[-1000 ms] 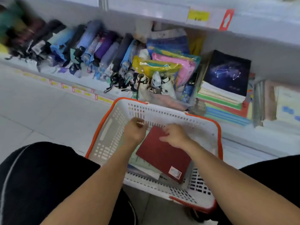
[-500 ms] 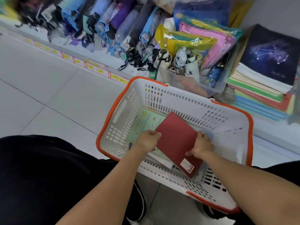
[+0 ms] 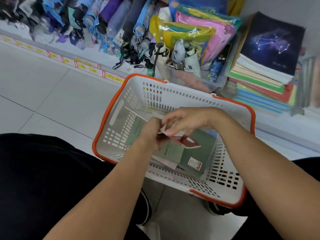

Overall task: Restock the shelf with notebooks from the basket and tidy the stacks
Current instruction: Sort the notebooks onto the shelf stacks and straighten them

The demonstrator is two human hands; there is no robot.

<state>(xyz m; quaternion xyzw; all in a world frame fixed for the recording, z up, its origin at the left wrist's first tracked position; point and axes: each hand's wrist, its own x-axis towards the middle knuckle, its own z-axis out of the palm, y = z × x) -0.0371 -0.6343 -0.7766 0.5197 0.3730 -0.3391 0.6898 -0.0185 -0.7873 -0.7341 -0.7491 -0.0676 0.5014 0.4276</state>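
A white basket with an orange rim [image 3: 110, 118] sits on the floor between my knees. Inside lie a dark green notebook [image 3: 199, 149] with a price sticker, a pale green notebook [image 3: 171, 151] and thin paler ones beneath. Over them my left hand [image 3: 150, 134] and my right hand [image 3: 188, 120] meet, both gripping a dark red notebook [image 3: 188, 143] that is tilted up on edge and mostly hidden by the fingers. On the low shelf at right stands a notebook stack [image 3: 259, 80] topped by a dark constellation cover [image 3: 271, 44].
Folded umbrellas [image 3: 103, 19] lie in a row along the shelf at left. A clear bin [image 3: 194, 78] of umbrellas and bright plastic packets [image 3: 194, 33] stands just behind the basket. Grey tiled floor [image 3: 43, 87] spreads out to the left. My dark-clothed knees flank the basket.
The red notebook lay flat on the pile and is now lifted and tilted on edge. Both hands have come together over it, uncovering the dark green notebook beneath. The view has tilted further down.
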